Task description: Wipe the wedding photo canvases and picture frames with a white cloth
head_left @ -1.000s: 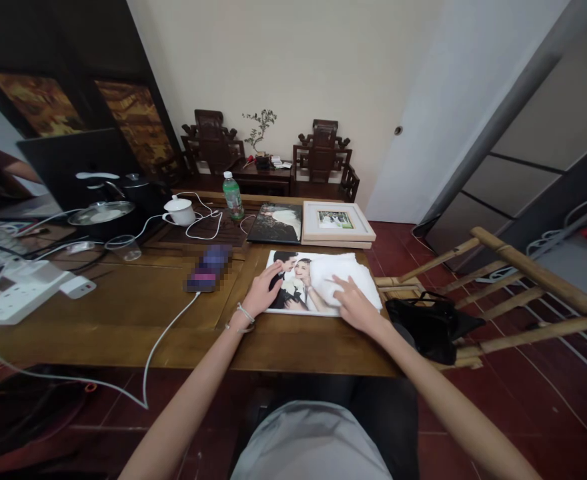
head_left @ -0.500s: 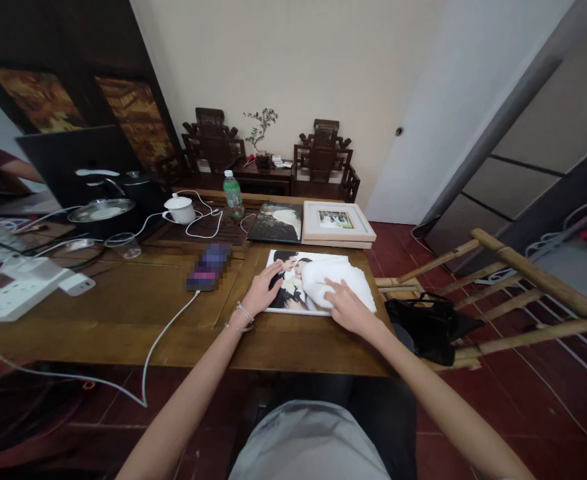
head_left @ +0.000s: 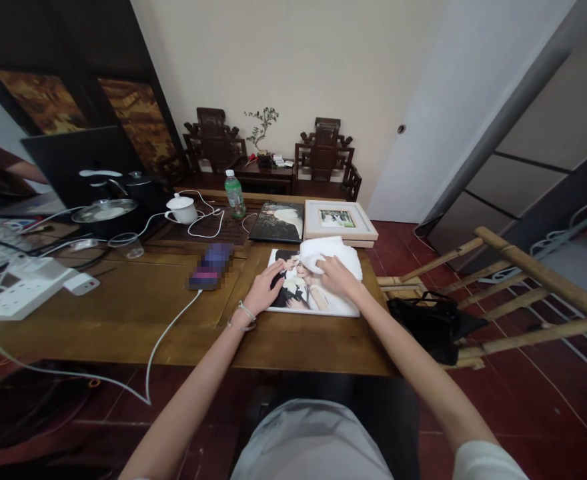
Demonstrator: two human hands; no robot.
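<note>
The right grip point(head_left: 334, 275) lies on a white cloth point(head_left: 344, 251), its fingers partly bent; I cannot tell if they pinch the fabric or only push on it. The left grip point(head_left: 264, 288) is spread flat, holding nothing, with its fingers resting on the left part of a photo panel point(head_left: 294, 299). This panel lies flat on the wooden counter point(head_left: 293, 343), below the right grip and partly covered by the cloth. The cloth sits at the far right corner of the panel, under and just beyond the right grip, and it passes over the far edge.

The step in hand seems to be moving the cloth over the printed surface. For doing it well, I would advise the right grip to press evenly with several fingers, so that the fabric, and not a nail, meets the print. The strokes should be rather slow and should overlap. The left grip is well placed as an anchor, because the panel could slide on the counter; it should press lightly, or it may leave finger marks. The bracelets point(head_left: 246, 312) behind the left grip should not touch the print. Beyond the right grip, a framed picture point(head_left: 337, 219) is very near the cloth; I cannot tell if they touch. A far stroke should therefore be short, so it does not push the frame.
</note>
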